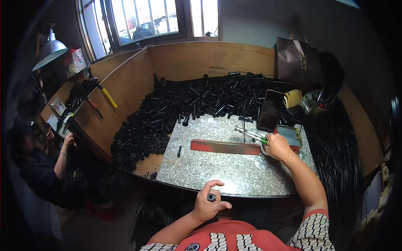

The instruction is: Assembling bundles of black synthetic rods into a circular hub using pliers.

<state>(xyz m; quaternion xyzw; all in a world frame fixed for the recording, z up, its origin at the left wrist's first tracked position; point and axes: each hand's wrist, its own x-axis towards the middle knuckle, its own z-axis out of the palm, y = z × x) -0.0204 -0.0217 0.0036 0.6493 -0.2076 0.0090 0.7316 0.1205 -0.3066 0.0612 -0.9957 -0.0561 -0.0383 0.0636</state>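
My right hand (277,146) grips a green-handled metal tool (256,136) near the desk's (234,175) right edge, my left hand (205,206) a black cylindrical part (212,197) by its front edge: apparent tool-handling, next calling for steady aim.

- Paper bag (288,55), upper right of the frame: gold writing (303,61) in an upright column on its dark front; the characters are too small to make out surely.
- Shirt (226,228), bottom middle of the frame: a round dark badge (192,247) with a pale mark, partly cut by the lower edge and not readable.
- Card (57,106), far left of the frame: printed, its details too blurred to read.
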